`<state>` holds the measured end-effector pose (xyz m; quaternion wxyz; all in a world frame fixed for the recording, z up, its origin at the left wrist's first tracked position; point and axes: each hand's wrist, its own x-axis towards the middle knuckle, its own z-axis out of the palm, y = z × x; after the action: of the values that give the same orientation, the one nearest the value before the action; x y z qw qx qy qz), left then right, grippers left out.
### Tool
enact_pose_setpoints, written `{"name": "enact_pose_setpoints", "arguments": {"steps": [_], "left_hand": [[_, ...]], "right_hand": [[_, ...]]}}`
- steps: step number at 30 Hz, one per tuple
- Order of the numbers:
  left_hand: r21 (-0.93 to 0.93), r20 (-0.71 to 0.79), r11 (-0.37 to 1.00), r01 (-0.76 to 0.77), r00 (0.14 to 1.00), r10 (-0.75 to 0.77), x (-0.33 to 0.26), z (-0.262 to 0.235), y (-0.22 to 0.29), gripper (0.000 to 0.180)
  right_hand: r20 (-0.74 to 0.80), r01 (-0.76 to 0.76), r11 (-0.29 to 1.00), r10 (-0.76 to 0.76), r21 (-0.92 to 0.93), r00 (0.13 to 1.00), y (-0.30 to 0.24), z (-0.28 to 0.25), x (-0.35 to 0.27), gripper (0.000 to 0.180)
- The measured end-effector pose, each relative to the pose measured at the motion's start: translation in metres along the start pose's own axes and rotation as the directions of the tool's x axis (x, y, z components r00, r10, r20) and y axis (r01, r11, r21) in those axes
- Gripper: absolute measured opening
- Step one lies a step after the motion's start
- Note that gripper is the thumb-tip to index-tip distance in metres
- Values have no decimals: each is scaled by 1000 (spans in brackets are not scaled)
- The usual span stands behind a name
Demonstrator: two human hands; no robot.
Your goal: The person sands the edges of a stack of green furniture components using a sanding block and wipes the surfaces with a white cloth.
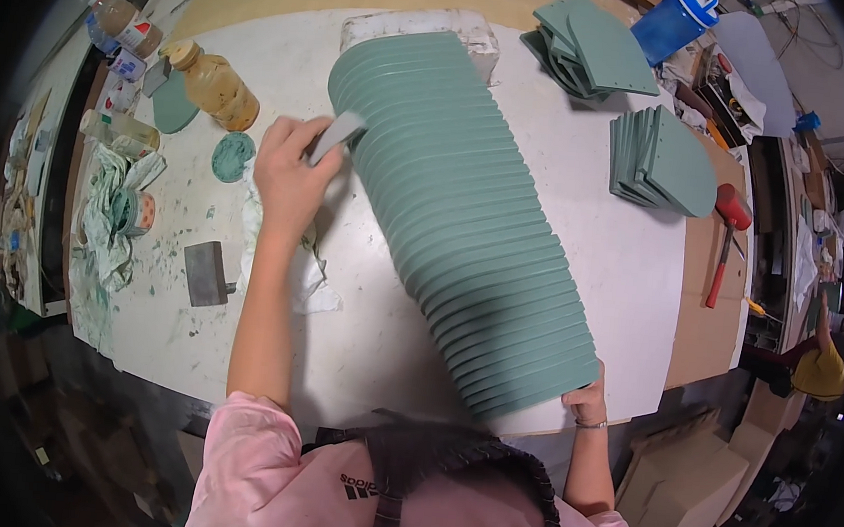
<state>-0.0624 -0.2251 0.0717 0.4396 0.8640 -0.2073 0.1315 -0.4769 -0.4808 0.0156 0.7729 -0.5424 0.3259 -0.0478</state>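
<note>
A long fanned row of green panels [466,217] lies slanted across the white table [624,251], their rounded edges overlapping like scales. My left hand [289,177] grips a grey putty knife [338,136] whose blade touches the left edge of the row near its far end. My right hand [586,400] presses against the nearest panel at the table's front edge. A white block [418,27] props the far end of the row.
Two stacks of green panels [591,47] [662,159] sit at the back right, with a red-handled mallet [727,240] beside them. A jar [219,87], bottles, a green lid [233,155], rags [115,212] and a grey block [206,273] crowd the left. A blue jug [672,19] stands far back.
</note>
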Motion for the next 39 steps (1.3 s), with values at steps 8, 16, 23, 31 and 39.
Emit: {"name": "enact_pose_setpoints", "arguments": {"steps": [8,16,23,31,39], "left_hand": [[190,47,975,-118,993,111,11,4,9,24],[132,47,949,-285,958,282,15,12,14,27],[134,7,989,66,998,-67,0,-2,-8,24],[-71,54,987,141,989,-137,-31,3,-25,28],[-245,1,964,103,994,-106,-51,9,-31,26]], "right_hand": [[-6,36,999,-36,-16,999,4,-4,2,94],[8,26,1000,-26,-1,1000,4,-3,1,94],[8,3,1000,-3,9,1000,3,-3,1,97],[10,18,1000,-18,-2,1000,1,-2,2,99],[2,31,999,-31,-40,1000,4,-3,-1,96]]}}
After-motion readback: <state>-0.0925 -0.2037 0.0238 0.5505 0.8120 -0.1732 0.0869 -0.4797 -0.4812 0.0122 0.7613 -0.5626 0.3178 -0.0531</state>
